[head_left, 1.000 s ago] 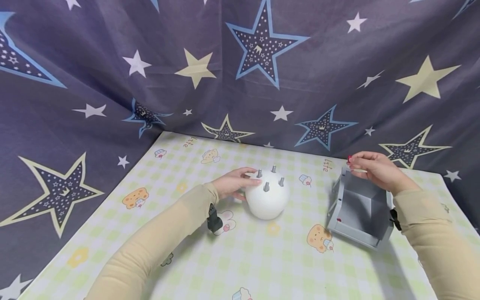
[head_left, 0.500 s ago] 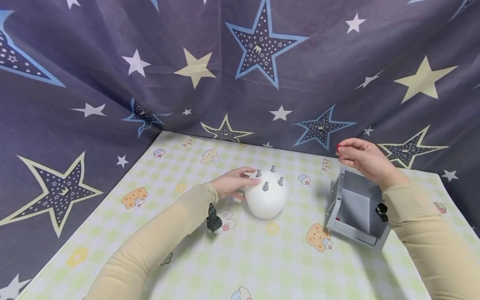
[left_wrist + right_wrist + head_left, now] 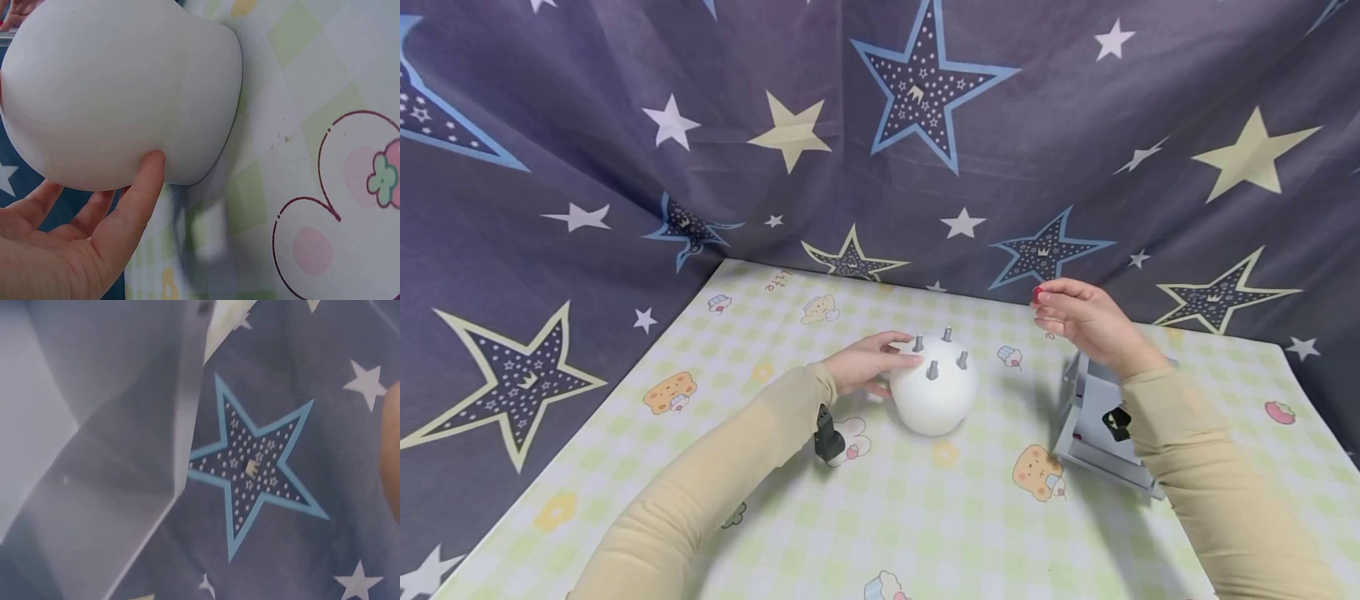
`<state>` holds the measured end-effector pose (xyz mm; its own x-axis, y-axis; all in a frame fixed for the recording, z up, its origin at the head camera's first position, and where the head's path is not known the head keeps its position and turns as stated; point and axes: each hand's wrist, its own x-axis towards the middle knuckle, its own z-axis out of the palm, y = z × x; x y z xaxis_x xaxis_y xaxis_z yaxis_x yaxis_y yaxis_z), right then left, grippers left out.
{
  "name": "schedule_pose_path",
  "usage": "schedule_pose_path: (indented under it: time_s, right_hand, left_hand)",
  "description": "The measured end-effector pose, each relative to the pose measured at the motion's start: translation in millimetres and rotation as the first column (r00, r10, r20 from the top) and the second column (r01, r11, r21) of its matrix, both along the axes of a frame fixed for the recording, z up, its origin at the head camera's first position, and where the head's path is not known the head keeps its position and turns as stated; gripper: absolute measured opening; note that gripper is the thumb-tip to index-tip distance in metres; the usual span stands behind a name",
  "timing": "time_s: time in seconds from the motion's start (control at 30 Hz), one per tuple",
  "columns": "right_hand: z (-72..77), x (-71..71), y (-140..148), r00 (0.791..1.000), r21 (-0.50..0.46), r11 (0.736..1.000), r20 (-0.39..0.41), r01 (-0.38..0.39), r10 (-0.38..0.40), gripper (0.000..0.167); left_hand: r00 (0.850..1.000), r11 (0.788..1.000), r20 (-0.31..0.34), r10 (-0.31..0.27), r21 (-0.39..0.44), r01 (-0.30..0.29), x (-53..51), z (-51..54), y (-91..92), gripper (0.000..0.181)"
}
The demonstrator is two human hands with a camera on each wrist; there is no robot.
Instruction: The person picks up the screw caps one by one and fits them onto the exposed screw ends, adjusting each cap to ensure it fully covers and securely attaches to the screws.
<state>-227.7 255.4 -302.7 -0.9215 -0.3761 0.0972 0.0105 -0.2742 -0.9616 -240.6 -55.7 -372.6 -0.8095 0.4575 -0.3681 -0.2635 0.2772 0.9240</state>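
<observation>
- Backdrop: dark purple-grey curtain (image 3: 880,208) hangs behind the table and along its left side; light creases noted.
- Curtain print: white stars, cream stars and blue-edged stars, several filled with smaller stars and a crown.
- Table: covered by a pale green-and-white checked tablecloth (image 3: 865,500) printed with bears, cupcakes and yellow flowers.
- Light: even, with soft shadows on the tablecloth.

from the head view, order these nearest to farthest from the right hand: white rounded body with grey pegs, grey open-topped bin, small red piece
1. small red piece: pinched by the right hand
2. grey open-topped bin: just below that hand in the picture
3. white rounded body with grey pegs: off to the left, at the left hand
</observation>
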Motion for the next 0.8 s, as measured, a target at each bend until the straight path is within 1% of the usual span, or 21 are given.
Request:
schedule_pose_path:
  time_s: [0.07, 0.13, 0.27, 0.37, 0.43, 0.57, 0.7, 0.73, 0.8]
  right_hand:
    - [-1.9, 1.5, -5.1, 1.0, -0.015, 1.0, 0.006, 0.011, -0.011, 0.027]
    - [-3.8, 3.3, -10.6, 0.999, -0.005, 0.999, 0.007, 0.037, -0.037, 0.027]
    - [-7.4, 6.5, -22.1, 0.995, 0.097, 0.99, -0.007, 0.103, -0.102, 0.023]
    - [-10.0, 7.6, -31.0, 0.989, 0.177, 0.973, -0.028, 0.149, -0.147, 0.021]
    - [-11.8, 7.1, -37.0, 0.985, 0.211, 0.962, -0.038, 0.173, -0.168, 0.021]
    - [-15.1, 3.5, -48.3, 0.98, 0.315, 0.928, -0.087, 0.198, -0.18, 0.019]
    - [-17.7, -4.1, -58.2, 0.974, 0.423, 0.88, -0.162, 0.215, -0.161, 0.007]
    - [-18.0, -5.6, -60.2, 0.972, 0.438, 0.872, -0.179, 0.22, -0.156, 0.006]
    - [-19.3, -8.6, -63.8, 0.969, 0.461, 0.858, -0.197, 0.228, -0.151, 0.01]
  left_hand:
    - [1.0, 1.0, -0.001, -0.002, -0.002, 0.002, 0.3, 0.0, 0.1, 0.062]
    - [1.0, 1.0, 0.0, -0.005, -0.002, 0.005, 0.7, 0.6, 0.3, 0.062]
    - [1.0, 1.0, 0.0, -0.01, -0.002, 0.01, 1.4, 2.5, 0.8, 0.062]
    - [1.0, 1.0, 0.003, -0.008, -0.003, 0.008, 1.2, 3.0, 0.7, 0.062]
    - [1.0, 1.0, 0.006, -0.009, -0.003, 0.009, 1.0, 2.7, 0.4, 0.062]
    - [1.0, 1.0, 0.008, -0.013, -0.004, 0.013, 1.1, 2.5, -0.6, 0.062]
    - [1.0, 1.0, 0.008, -0.016, -0.005, 0.016, 1.5, 2.8, -1.2, 0.062]
    - [1.0, 1.0, 0.007, -0.019, -0.005, 0.019, 1.8, 2.9, -1.1, 0.062]
    - [1.0, 1.0, 0.009, -0.02, -0.006, 0.02, 2.1, 3.1, -0.8, 0.062]
